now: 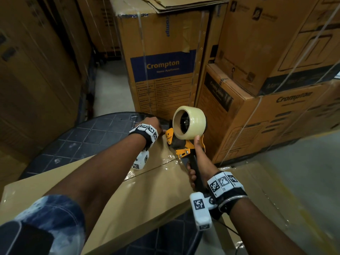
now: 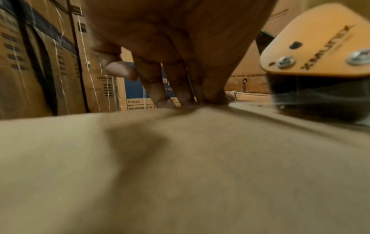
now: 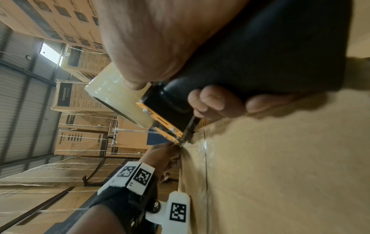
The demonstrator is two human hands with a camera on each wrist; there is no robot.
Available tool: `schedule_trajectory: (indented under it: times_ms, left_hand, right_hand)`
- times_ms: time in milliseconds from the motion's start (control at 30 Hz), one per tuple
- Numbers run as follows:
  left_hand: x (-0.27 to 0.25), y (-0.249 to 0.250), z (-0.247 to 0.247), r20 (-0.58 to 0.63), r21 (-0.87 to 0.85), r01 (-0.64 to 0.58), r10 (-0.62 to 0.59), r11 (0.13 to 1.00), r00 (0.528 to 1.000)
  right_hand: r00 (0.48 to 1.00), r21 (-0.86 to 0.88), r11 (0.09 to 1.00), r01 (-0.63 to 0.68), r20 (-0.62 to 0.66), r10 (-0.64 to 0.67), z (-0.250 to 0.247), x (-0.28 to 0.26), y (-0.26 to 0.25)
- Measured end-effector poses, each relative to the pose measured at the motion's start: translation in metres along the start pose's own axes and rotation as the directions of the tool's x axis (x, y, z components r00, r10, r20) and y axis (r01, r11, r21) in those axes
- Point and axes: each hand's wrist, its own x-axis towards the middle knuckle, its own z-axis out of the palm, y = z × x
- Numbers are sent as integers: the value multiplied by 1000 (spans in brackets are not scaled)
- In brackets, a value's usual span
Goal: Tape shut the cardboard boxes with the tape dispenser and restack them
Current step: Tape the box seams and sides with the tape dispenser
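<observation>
The box [image 1: 114,196] lies flat on a dark round table [image 1: 77,137], its top flaps meeting at a seam that already shines with clear tape. The dispenser [image 1: 185,142] sits nose-down at the far end of that seam, its roll [image 1: 191,125] riding high. The right hand [image 1: 197,168] is wrapped tight round the black handle, thumb stretched up against the roll. The left hand [image 1: 153,124] is at the far edge just beside the nose, fingertips [image 2: 166,101] pressed down on the cardboard; whether they pinch the tape end is hard to tell. The box looks light and springy, flaps likely to lift unless held down near the seam. The tape is probably thin and clingy, quick to wrinkle, so steady downward pressure on the handle seems wise. Strapped stock cartons [image 1: 161,57] crowd close behind, leaving little elbow room.
</observation>
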Motion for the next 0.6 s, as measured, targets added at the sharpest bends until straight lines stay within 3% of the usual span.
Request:
schedule_trajectory:
  times_ms: [367,600]
  left_hand:
    - [10,-3,4,21,33,-38,37,999,999]
    - [-2,-2,-3,5,73,-100,100,992,995]
  right_hand:
    - [999,-121,992,33,-13,-35,-6,-21,6]
    - [998,-76,996,52,-38,-55,-15,-36,37]
